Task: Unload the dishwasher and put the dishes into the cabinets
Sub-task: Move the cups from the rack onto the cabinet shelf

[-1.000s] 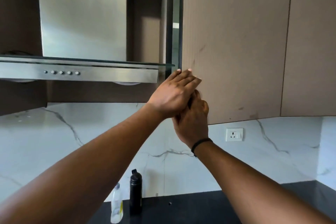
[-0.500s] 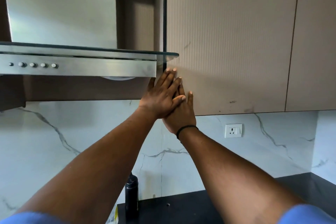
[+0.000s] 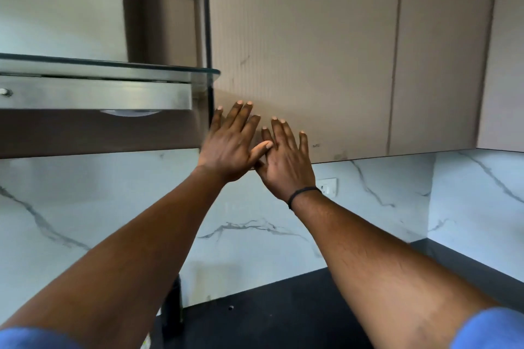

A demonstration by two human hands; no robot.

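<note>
A beige ribbed wall cabinet door (image 3: 306,45) hangs closed above the counter. My left hand (image 3: 231,142) lies flat against its lower left corner, fingers straight and spread. My right hand (image 3: 286,160) lies flat beside it on the door's lower edge, fingers straight, a black band on the wrist. The left thumb overlaps the right hand's index finger. Neither hand holds anything. No dishes or dishwasher are in view.
A steel range hood (image 3: 96,91) with a glass rim juts out at the left, close to my left hand. A second cabinet door (image 3: 442,51) is to the right. Below are a marble backsplash, a wall socket (image 3: 329,185), a black counter (image 3: 283,312) and a black bottle (image 3: 173,312).
The hands were stacked, the right one curled at the door's edge; now both lie flat side by side on the door. The door has swung shut and the view has moved closer.
</note>
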